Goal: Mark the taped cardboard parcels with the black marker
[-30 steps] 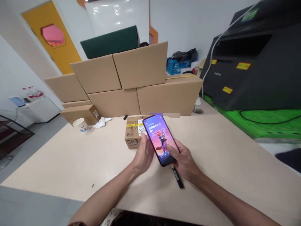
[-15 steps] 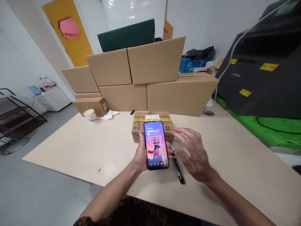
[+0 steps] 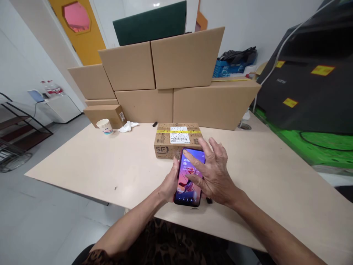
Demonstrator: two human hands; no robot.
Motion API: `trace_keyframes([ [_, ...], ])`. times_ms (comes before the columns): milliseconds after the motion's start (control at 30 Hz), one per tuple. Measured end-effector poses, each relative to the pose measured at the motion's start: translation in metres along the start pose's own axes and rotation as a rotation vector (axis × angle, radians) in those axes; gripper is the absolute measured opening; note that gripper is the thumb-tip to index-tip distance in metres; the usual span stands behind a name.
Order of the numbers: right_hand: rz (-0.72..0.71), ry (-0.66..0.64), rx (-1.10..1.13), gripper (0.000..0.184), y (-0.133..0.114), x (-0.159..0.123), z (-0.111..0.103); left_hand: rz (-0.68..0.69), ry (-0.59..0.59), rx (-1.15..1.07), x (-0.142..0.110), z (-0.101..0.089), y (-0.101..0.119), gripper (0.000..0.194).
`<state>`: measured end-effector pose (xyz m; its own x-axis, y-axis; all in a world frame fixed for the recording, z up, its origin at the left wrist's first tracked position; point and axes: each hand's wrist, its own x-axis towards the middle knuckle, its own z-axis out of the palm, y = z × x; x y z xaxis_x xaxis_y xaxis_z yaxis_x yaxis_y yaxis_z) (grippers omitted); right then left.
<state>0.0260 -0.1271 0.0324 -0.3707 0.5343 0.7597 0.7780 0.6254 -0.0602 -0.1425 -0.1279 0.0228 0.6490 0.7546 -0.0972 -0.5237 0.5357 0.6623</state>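
My left hand [image 3: 168, 184] grips a lit smartphone [image 3: 187, 184] by its left edge, screen up, just above the beige table [image 3: 82, 165]. Over the screen lies my right hand [image 3: 213, 173], fingers spread, with fingertips touching the display. Just behind the phone sits a small cardboard parcel [image 3: 176, 141] with yellow tape and a white label. A black pen [image 3: 209, 200] rests on the table under my right hand, mostly hidden.
A wall of large cardboard boxes [image 3: 171, 84] lines the table's far side. A paper cup [image 3: 104, 126] and crumpled tissue [image 3: 127, 126] sit at the back left. A black printer [image 3: 311, 84] on a green surface stands at the right. A metal rack [image 3: 13, 129] is on the left.
My right hand has moved left onto the phone screen. The phone has dropped lower and closer to me, uncovering the parcel's label. The camera has tilted down.
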Motion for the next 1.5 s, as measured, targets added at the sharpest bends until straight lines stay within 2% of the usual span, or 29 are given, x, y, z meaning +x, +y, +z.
trace_keyframes([
  [100, 0.024, 0.038, 0.034, 0.065, 0.002, -0.001, -0.003, -0.091, -0.043, 0.024, -0.003, -0.010, -0.006, 0.098],
  [200, 0.021, 0.064, 0.065, 0.064, 0.003, -0.001, -0.006, -0.119, -0.080, 0.031, -0.006, -0.017, -0.008, 0.106],
  [400, -0.044, 0.059, 0.084, 0.063, 0.001, -0.002, -0.003, -0.132, -0.051, 0.026, -0.010, -0.013, -0.007, 0.106],
  [667, -0.020, 0.075, 0.126, 0.063, 0.013, -0.002, -0.001, -0.143, -0.056, -0.001, -0.010, -0.016, -0.003, 0.116],
  [933, -0.020, 0.081, 0.158, 0.062, 0.018, -0.003, -0.001, -0.124, 0.065, -0.065, -0.008, -0.005, 0.013, 0.108],
  [1267, -0.041, 0.090, 0.215, 0.065, 0.020, -0.003, -0.002, 0.009, 0.120, -0.086, -0.008, 0.006, 0.036, 0.102],
  [1367, -0.069, 0.091, 0.241, 0.064, 0.019, -0.003, -0.003, 0.066, 0.130, -0.075, -0.007, 0.008, 0.043, 0.104],
  [1500, -0.110, 0.084, 0.267, 0.062, 0.015, -0.004, -0.004, 0.066, 0.127, -0.072, -0.006, 0.004, 0.051, 0.112],
])
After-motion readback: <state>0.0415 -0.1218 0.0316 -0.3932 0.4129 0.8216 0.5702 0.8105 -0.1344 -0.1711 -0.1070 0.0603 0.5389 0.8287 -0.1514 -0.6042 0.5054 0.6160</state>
